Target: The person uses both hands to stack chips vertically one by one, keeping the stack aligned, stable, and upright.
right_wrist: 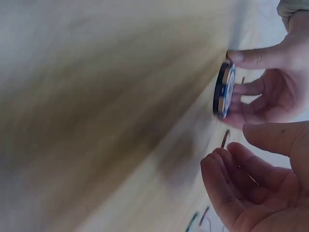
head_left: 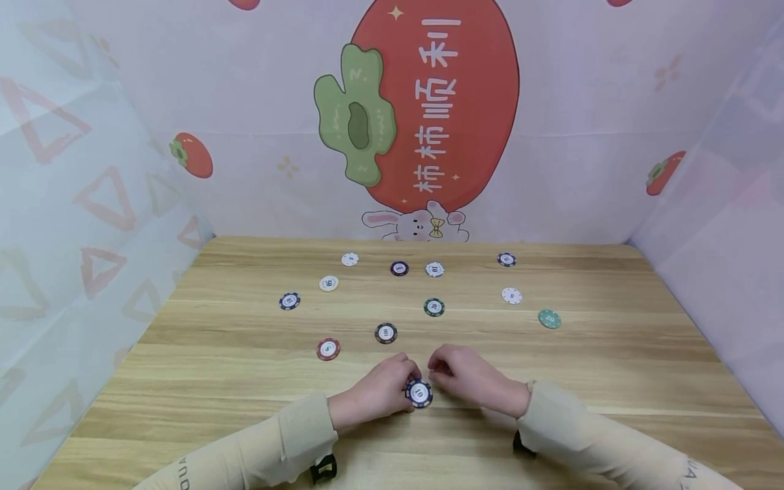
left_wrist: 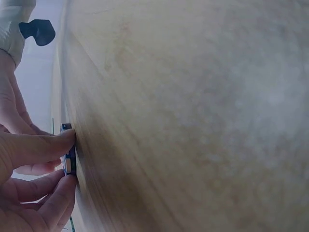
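My left hand pinches a dark blue poker chip marked 10 by its edge, low over the wooden table. In the left wrist view, thumb and fingertips press opposite sides of the chip's rim. It is tilted on edge in the right wrist view; whether a second chip sits under it, I cannot tell. Just right of the chip, my right hand holds nothing, its fingers loosely bent and apart from the chip. Nearest beyond the hands lie a black chip marked 100 and a red chip marked 5.
More chips lie scattered over the wooden table, among them a dark green chip, a light green chip, a blue chip and a white chip. A printed cloth backdrop rises behind the far edge.
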Motion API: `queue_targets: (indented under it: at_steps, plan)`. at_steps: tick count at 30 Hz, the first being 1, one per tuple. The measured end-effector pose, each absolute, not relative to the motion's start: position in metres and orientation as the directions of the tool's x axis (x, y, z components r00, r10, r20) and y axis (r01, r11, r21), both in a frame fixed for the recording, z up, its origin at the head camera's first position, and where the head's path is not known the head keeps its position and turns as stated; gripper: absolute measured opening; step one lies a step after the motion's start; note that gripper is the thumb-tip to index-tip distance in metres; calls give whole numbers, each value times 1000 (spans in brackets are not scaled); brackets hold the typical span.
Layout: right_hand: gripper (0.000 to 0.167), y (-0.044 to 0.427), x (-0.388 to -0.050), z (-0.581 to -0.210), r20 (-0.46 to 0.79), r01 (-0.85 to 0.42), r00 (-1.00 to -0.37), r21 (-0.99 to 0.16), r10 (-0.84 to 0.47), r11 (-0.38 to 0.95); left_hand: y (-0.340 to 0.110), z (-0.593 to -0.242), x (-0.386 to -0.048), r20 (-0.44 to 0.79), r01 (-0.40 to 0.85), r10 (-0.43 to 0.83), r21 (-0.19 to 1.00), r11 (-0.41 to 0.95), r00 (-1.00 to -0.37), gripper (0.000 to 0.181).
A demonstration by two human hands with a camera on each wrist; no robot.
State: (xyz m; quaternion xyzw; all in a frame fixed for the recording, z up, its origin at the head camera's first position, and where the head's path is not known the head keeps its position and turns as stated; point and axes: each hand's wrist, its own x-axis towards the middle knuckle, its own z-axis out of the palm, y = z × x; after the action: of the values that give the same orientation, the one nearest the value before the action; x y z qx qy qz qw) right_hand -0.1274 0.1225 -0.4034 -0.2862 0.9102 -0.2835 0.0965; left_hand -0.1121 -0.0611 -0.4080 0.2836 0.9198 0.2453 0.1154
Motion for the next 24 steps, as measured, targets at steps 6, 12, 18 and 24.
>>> queue_targets:
  at_steps: [6, 12, 18, 24]
  plan:
    - [15, 141, -134, -401, 64, -601, -774, -390, -630, 698, -61, -408, -112, -83, 458, 574, 516, 724, -815, 35]
    - [17, 163, -149, -404, 86, -623, -773, -283, -628, 729, -61, -407, -111, -78, 466, 577, 507, 725, -813, 35]
    - [22, 187, -161, -404, 105, -618, -786, -189, -610, 763, -61, -407, -111, -85, 462, 580, 517, 721, -810, 34]
    - [25, 208, -171, -398, 147, -593, -805, -168, -575, 787, -61, -408, -111, -92, 453, 576, 523, 722, -812, 34]
